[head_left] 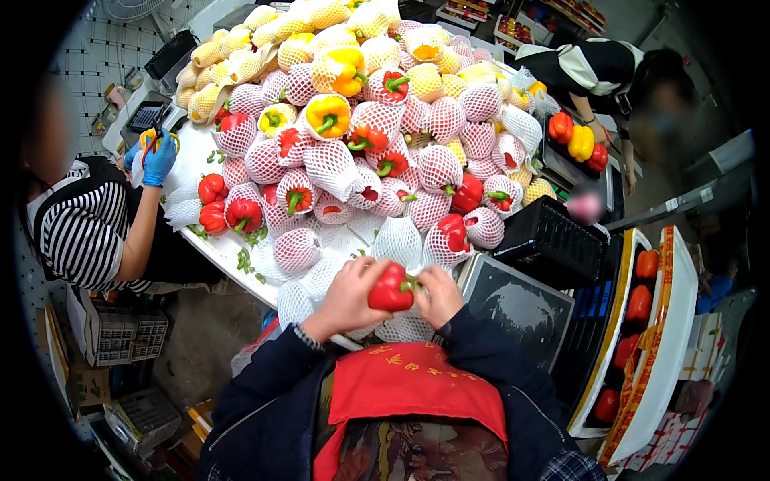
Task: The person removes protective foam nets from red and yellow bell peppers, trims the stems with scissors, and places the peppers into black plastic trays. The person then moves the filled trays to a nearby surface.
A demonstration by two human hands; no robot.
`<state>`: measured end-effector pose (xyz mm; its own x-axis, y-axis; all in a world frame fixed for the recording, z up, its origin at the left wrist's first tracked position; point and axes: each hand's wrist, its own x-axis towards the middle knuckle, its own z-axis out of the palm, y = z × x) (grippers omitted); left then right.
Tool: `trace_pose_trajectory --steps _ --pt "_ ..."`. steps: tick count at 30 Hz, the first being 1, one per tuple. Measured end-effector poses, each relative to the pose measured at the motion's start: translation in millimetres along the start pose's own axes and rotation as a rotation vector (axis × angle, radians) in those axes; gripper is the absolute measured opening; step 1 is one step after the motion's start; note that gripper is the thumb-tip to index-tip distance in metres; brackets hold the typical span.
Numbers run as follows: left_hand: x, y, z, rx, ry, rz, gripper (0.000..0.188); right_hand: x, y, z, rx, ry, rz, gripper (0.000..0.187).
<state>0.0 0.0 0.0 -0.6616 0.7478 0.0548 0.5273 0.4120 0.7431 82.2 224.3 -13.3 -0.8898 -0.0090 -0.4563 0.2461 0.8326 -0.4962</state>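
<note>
A glossy red bell pepper [391, 289] is held near the table's front edge by my left hand [348, 293], whose fingers curl round its left side and back. My right hand [439, 296] is closed at the pepper's green stem, thumb and fingers pinched against it. Whether a small tool is hidden in that pinch, I cannot make out. Just beyond my hands lie white foam net sleeves [399, 243], some of them limp. A large heap of red and yellow peppers, many in foam nets [297, 250], covers the white table [233, 268].
At the left, a person in blue gloves [160, 158] holds scissors [152, 132]. Another person leans over at the far right beside loose peppers [581, 143]. Right of my hands stand a flat grey scale [517, 309], a black crate [553, 240] and a foam box [597, 377] of red peppers.
</note>
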Motion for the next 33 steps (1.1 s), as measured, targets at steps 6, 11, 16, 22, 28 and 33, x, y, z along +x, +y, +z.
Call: trace_pose_trajectory --steps 6,11,16,22,28,33 --pt "2 -4 14 -1.257 -0.028 -0.242 0.061 -18 -32 -6 0.578 0.365 -0.431 0.094" --pt "8 8 39 -1.656 -0.103 -0.536 0.05 -15 -27 5 1.053 0.543 -0.214 0.035" --pt "7 18 44 -1.606 -0.174 -0.594 0.051 -13 -4 28 1.285 0.549 -0.125 0.038" --pt "-4 39 43 -1.816 -0.171 -0.577 0.053 -28 -12 15 1.379 0.573 -0.142 0.046" --pt "-4 37 45 -1.629 0.055 -0.436 0.055 -53 -52 -14 0.438 0.698 -0.355 0.071" --pt "-9 37 32 -1.278 0.049 -0.224 0.057 -40 -58 -32 0.406 0.495 -0.248 0.055"
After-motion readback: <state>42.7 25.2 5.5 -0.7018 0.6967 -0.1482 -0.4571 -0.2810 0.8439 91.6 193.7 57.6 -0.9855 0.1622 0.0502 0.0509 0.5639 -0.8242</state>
